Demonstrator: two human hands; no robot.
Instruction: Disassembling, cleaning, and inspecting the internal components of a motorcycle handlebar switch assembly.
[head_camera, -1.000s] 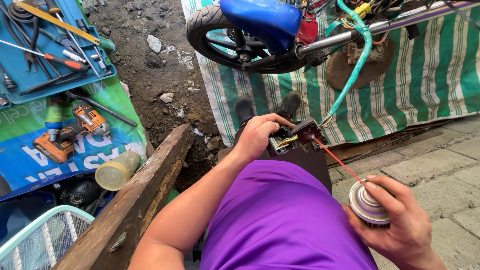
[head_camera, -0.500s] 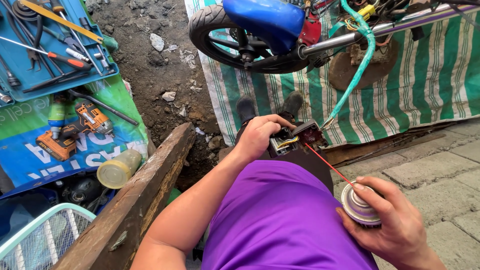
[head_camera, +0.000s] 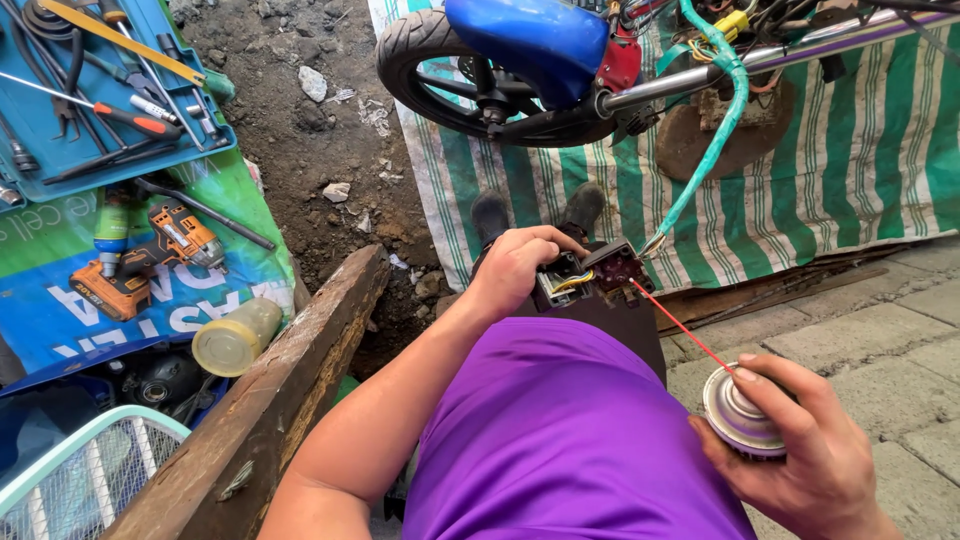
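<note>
- Green-and-blue printed banner sheet (head_camera: 60, 310) lies flat on the ground at left, large white lettering on the blue part; orange-and-black cordless drill (head_camera: 140, 262) rests on it.
- Blue plastic tool tray (head_camera: 60, 165) above the banner, holding screwdrivers and hand tools.
- Yellowish capped plastic jar (head_camera: 235, 337) lies on its side beside a weathered wooden beam (head_camera: 290, 380).
- Green-and-white striped tarp (head_camera: 840, 170) under a blue motorbike front end (head_camera: 530, 60).
- Left hand (head_camera: 515, 268) curled tight around a small dark electrical switch block with yellow wires (head_camera: 590, 277), held just above the lap.
- Right hand (head_camera: 800, 460) wrapped around a silver-topped aerosol spray can (head_camera: 740, 415), index finger on the nozzle.
- Thin red straw (head_camera: 680, 325) runs from the can up to the block; tip touches its right edge.
</note>
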